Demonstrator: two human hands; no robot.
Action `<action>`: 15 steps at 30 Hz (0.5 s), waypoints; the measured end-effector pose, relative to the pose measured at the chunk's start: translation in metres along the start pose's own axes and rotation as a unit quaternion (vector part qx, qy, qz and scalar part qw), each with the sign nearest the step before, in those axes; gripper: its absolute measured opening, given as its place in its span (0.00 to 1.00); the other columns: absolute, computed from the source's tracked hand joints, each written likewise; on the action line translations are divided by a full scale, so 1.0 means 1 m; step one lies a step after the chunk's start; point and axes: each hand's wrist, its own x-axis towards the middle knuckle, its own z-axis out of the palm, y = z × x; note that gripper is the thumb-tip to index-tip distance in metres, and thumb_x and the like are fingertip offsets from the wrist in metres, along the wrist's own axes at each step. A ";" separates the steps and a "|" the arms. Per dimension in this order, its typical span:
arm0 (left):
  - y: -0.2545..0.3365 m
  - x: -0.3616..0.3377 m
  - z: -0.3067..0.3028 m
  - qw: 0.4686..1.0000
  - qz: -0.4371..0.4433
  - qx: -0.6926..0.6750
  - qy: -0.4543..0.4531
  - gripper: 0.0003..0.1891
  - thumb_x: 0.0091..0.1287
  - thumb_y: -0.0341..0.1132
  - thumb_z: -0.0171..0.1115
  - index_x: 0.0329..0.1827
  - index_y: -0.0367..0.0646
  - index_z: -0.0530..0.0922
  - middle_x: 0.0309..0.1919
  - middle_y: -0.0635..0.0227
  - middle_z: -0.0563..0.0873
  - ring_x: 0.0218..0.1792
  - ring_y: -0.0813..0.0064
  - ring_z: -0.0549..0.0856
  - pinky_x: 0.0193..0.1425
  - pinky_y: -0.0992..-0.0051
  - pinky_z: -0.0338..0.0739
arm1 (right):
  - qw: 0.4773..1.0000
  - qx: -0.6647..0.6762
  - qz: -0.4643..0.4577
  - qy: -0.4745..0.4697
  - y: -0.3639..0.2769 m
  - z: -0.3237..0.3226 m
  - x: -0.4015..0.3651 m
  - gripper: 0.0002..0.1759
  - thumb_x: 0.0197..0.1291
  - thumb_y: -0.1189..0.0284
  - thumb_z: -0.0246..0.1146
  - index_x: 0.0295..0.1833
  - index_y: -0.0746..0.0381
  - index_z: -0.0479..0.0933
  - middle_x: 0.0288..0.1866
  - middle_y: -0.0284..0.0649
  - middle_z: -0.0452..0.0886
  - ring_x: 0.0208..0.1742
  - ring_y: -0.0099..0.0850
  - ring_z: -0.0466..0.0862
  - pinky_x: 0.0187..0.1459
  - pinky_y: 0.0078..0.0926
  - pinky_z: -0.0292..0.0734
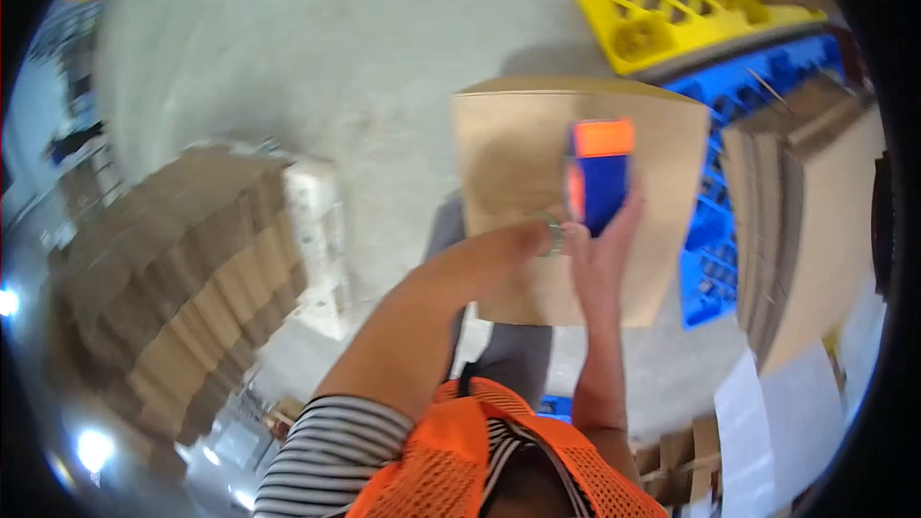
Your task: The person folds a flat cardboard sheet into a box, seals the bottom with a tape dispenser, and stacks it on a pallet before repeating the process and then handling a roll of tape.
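Observation:
My right hand [614, 240] is closed around a boxy blue object with orange bands [604, 182], its kind blurred by motion. The object is held over a large brown cardboard box [518, 163] in front of me. My left hand [568, 233] reaches across to the base of the blue and orange object, close beside the right hand. A band circles the left wrist. The left fingers are mostly hidden or smeared, so their grip does not show.
Flattened cardboard is stacked at left [192, 259], beside a white pallet edge [319, 240]. On the right, more cardboard sheets [806, 211] stand by a blue pallet [710, 278]. A yellow pallet [662, 38] lies beyond the box, on grey floor [336, 38].

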 end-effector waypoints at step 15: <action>0.029 0.013 0.016 0.840 -0.001 -0.541 -0.021 0.20 0.80 0.40 0.36 0.71 0.49 0.62 0.78 0.67 0.58 0.79 0.66 0.51 0.83 0.66 0.40 | 0.978 0.122 0.143 -0.088 0.004 -0.021 -0.005 0.33 0.73 0.66 0.49 0.74 0.78 0.51 0.76 0.59 0.58 0.81 0.43 0.48 0.77 0.35 0.40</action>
